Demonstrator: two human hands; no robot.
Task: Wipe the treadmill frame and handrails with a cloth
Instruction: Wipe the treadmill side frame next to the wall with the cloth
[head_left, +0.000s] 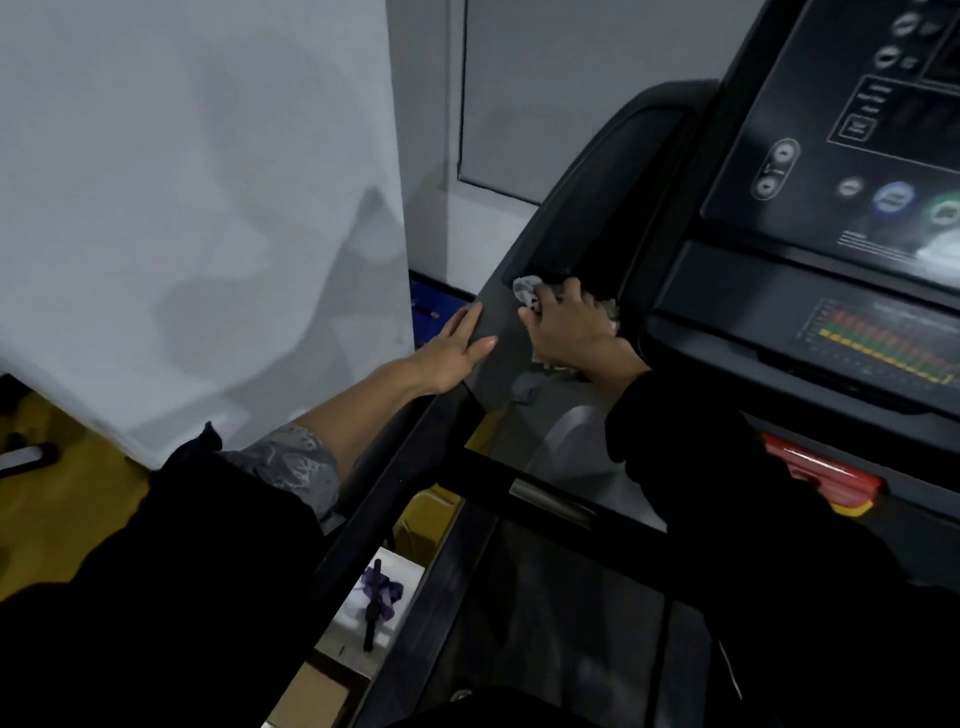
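Note:
The dark grey treadmill frame (496, 332) curves up on the left of the console. My right hand (571, 327) presses a crumpled grey cloth (527, 292) onto that frame at the lower corner of a side pocket; most of the cloth is hidden under the hand. Just to the left, my left hand (457, 348) lies flat on the frame's outer edge, fingers together, holding nothing. A black handrail (519, 478) crosses below both hands.
The console panel (852, 156) with buttons fills the upper right, and a red stop key (826, 478) sits below it. A white wall (197, 208) stands close on the left. Boxes and a purple item (382, 592) lie on the yellow floor beside the treadmill.

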